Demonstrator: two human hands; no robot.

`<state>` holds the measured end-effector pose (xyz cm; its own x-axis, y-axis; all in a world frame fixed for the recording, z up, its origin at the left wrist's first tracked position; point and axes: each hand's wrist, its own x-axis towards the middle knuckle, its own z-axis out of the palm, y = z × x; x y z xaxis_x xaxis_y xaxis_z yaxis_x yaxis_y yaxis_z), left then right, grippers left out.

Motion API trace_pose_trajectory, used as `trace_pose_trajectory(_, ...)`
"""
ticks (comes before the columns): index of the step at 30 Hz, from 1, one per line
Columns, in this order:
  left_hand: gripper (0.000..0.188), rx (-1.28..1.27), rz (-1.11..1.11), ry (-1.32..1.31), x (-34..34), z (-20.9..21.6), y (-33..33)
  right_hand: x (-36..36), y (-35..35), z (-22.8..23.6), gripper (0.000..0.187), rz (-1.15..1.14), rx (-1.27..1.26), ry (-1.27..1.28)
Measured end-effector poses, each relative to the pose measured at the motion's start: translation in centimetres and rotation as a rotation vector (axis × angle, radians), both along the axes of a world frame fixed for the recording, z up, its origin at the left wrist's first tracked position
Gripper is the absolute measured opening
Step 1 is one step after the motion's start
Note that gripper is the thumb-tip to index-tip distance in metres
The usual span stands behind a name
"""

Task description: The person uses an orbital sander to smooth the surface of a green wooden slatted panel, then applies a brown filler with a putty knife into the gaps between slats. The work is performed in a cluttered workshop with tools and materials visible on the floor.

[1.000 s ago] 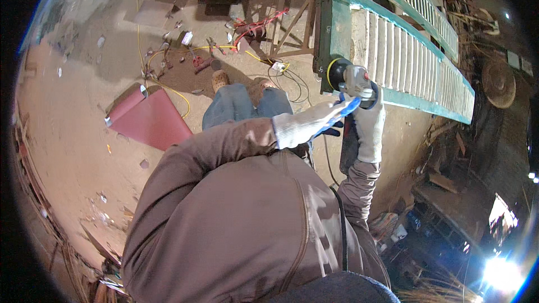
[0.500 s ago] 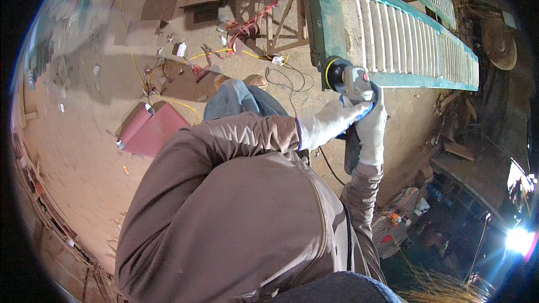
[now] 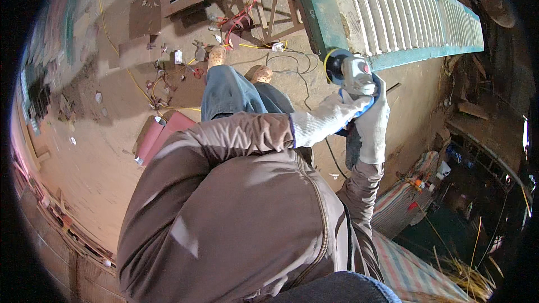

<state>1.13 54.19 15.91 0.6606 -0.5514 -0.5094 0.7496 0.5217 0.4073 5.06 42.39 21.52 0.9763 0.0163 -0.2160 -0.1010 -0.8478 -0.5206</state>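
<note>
An angle grinder [image 3: 357,75] with a round black, yellow-edged disc [image 3: 336,65] is held by both my hands, which wear white gloves with blue palms. My left hand [image 3: 342,112] reaches across from the left and closes on its body. Wrapped around the tool from the right is my right hand [image 3: 375,113]. The disc is at the near left corner of a green-framed louvered shutter [image 3: 404,57] with worn whitish slats; whether it touches the wood I cannot tell. A dark cord [image 3: 335,160] hangs below my hands.
Dark cable loops [image 3: 306,64] and a yellow cord [image 3: 135,81] lie on the dusty floor by my feet. A reddish folded panel [image 3: 163,134] rests at left. Wooden trestle legs [image 3: 275,8] stand beyond. A striped sheet [image 3: 401,202] covers something at right.
My view has shifted, and the shutter appears higher in the picture. My feet show more fully. Both hands keep their hold on the grinder, whose disc remains near the shutter's corner.
</note>
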Motion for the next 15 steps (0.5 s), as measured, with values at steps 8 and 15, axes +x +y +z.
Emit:
trace_pose_trajectory(8,0.049,0.06,-0.097,-0.162,2.1,0.4,5.8,-0.8,5.4,-0.5,0.077,-0.172,0.029,-0.041)
trace_pose_trajectory(15,0.049,0.072,-0.298,-0.427,1.1,-4.0,3.4,-2.7,4.8,-0.6,0.067,-0.366,0.019,-0.067)
